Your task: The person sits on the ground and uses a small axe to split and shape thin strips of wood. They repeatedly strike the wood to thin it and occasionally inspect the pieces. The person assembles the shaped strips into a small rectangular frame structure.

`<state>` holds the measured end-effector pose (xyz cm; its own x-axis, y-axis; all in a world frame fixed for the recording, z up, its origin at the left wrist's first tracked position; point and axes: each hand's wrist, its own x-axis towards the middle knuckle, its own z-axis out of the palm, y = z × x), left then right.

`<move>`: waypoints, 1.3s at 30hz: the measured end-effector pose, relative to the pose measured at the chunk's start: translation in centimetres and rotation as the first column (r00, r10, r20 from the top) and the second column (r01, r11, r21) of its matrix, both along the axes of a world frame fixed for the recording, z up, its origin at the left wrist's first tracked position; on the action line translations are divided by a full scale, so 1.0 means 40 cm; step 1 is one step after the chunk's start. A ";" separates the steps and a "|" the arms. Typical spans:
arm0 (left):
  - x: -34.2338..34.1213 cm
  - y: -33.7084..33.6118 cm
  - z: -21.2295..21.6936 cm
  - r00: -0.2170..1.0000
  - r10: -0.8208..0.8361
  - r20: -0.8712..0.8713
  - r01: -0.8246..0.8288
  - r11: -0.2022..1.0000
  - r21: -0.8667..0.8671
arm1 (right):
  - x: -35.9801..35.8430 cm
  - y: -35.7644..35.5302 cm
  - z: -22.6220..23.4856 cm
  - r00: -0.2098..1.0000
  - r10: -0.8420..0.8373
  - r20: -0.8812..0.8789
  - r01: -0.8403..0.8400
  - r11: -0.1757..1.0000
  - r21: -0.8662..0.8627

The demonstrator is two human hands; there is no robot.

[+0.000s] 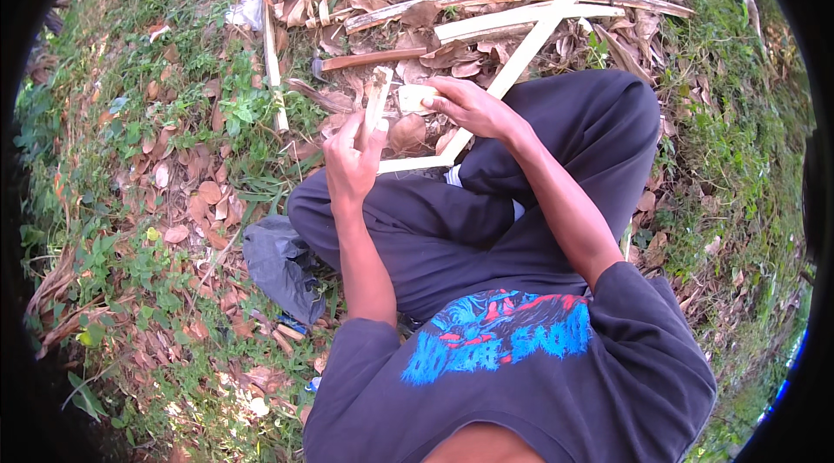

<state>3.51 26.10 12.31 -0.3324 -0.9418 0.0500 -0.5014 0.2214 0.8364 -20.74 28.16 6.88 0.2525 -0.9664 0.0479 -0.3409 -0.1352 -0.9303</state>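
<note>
My left hand (351, 161) is closed around a short, rough stick of wood (376, 100) that points up and away from me. Facing it, my right hand (473, 107) pinches a small pale wooden block (417, 99) between thumb and fingers. A thin dark line, too small to make out, shows between the two pieces. Beyond my hands lies a hammer (375, 58) with a reddish-brown handle, its head at the left end. Under my right wrist runs a long pale wooden strip (532, 44). Its near end meets a shorter strip (410, 164) at an angle by my legs.
Several split wood lengths (530, 20) lie across dry leaves at the far side. Another narrow stick (272, 63) lies on the left, below a clear plastic bag (246, 14). A dark plastic bag (282, 259) rests beside my left knee. Grass and leaves surround my crossed legs.
</note>
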 end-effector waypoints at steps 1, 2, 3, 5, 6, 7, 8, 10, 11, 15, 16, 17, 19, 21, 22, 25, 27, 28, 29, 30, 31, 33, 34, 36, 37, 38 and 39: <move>-0.002 -0.001 0.001 1.000 0.003 -0.015 -0.003 1.000 -0.010 | -0.002 -0.002 0.005 1.000 0.004 -0.020 -0.004 1.000 0.020; -0.001 0.000 0.003 1.000 0.006 -0.006 -0.006 1.000 -0.007 | 0.001 -0.002 0.006 1.000 -0.006 -0.028 0.006 1.000 0.016; 0.000 0.001 0.004 1.000 0.008 0.002 -0.008 1.000 -0.003 | 0.005 -0.001 0.007 0.999 -0.016 -0.036 0.016 1.000 0.011; 0.002 0.001 0.007 1.000 0.009 0.011 -0.009 1.000 -0.006 | 0.009 -0.004 0.008 0.999 -0.031 -0.021 0.031 1.000 0.004; 0.002 0.000 0.006 1.000 0.008 0.011 -0.008 1.000 -0.012 | 0.010 -0.007 0.009 0.999 -0.034 0.001 0.034 0.999 0.002; 0.003 0.000 0.006 1.000 0.007 0.011 -0.007 1.000 -0.017 | 0.010 -0.008 0.010 0.999 -0.037 0.024 0.037 0.999 0.001; 0.005 -0.001 0.004 1.000 0.004 0.014 -0.004 1.000 -0.018 | 0.011 -0.008 0.012 0.999 -0.042 0.015 0.042 0.999 -0.020; 0.008 -0.003 0.002 1.000 -0.002 0.021 0.003 1.000 -0.019 | 0.012 -0.007 0.014 0.999 -0.052 -0.001 0.052 0.997 -0.062; 0.006 -0.003 0.004 1.000 -0.006 0.029 0.007 1.000 -0.027 | 0.013 -0.007 0.012 0.998 -0.054 0.027 0.056 0.997 -0.058; -0.011 -0.003 0.027 0.998 -0.017 0.068 0.022 0.997 -0.076 | 0.013 -0.009 -0.007 0.995 -0.053 0.081 0.055 0.998 -0.025; -0.016 -0.011 0.041 0.997 -0.020 0.080 0.027 0.995 -0.099 | 0.012 -0.018 -0.013 0.995 -0.052 0.082 0.053 0.998 -0.019; -0.025 -0.021 0.060 0.995 -0.039 0.096 0.052 0.989 -0.136 | 0.015 -0.023 -0.036 0.982 -0.093 0.165 0.093 0.996 0.007; -0.040 -0.047 0.090 0.989 -0.067 0.133 0.093 0.974 -0.205 | 0.027 -0.054 -0.048 0.934 -0.123 0.337 0.097 0.991 0.093; -0.050 -0.058 0.095 0.982 -0.044 0.185 0.077 0.981 -0.176 | 0.019 -0.064 -0.019 0.950 -0.100 0.297 0.065 0.990 0.125; -0.060 -0.066 0.101 0.977 -0.039 0.212 0.075 0.983 -0.165 | 0.012 -0.082 -0.027 0.945 -0.092 0.313 0.040 0.985 0.168; -0.071 -0.059 0.099 0.978 0.006 0.208 0.025 0.989 -0.144 | 0.013 -0.103 -0.045 0.942 -0.076 0.326 0.049 0.995 0.092; -0.073 -0.048 0.093 0.990 0.045 0.132 -0.031 0.995 -0.100 | 0.023 -0.117 -0.042 0.925 -0.092 0.369 0.076 0.995 0.059; -0.077 -0.041 0.101 0.985 0.069 0.157 -0.046 0.989 -0.144 | 0.030 -0.121 -0.035 0.915 -0.099 0.392 0.087 0.995 0.048; -0.084 -0.033 0.116 0.979 0.095 0.180 -0.060 0.980 -0.188 | 0.032 -0.131 -0.021 0.910 -0.082 0.406 0.063 0.996 0.060; -0.088 -0.026 0.123 0.972 0.121 0.202 -0.073 0.970 -0.232 | 0.043 -0.143 -0.026 0.914 -0.087 0.397 0.083 0.996 0.026; -0.084 -0.021 0.118 0.965 0.157 0.212 -0.105 0.965 -0.239 | 0.051 -0.148 -0.010 0.917 -0.087 0.389 0.077 0.996 0.042; -0.099 -0.003 0.112 0.952 0.205 0.229 -0.162 0.968 -0.191 | 0.075 -0.163 -0.020 0.906 -0.109 0.410 0.094 0.994 0.057; -0.110 0.001 0.104 0.946 0.220 0.238 -0.183 0.969 -0.166 | 0.077 -0.170 -0.036 0.914 -0.119 0.388 0.111 0.993 0.044; -0.087 0.013 0.048 0.953 0.249 0.174 -0.223 0.962 -0.155 | 0.101 -0.177 -0.049 0.930 -0.118 0.349 0.121 0.993 0.014; -0.087 0.015 0.026 0.951 0.267 0.153 -0.254 0.962 -0.101 | 0.105 -0.180 -0.066 0.930 -0.108 0.350 0.100 0.994 0.039; -0.085 0.016 0.008 0.949 0.285 0.134 -0.281 0.959 -0.046 | 0.109 -0.181 -0.081 0.924 -0.126 0.362 0.133 0.991 0.005; -0.082 0.013 -0.003 0.956 0.260 0.138 -0.251 0.965 -0.081 | 0.113 -0.180 -0.096 0.916 -0.145 0.373 0.168 0.985 -0.030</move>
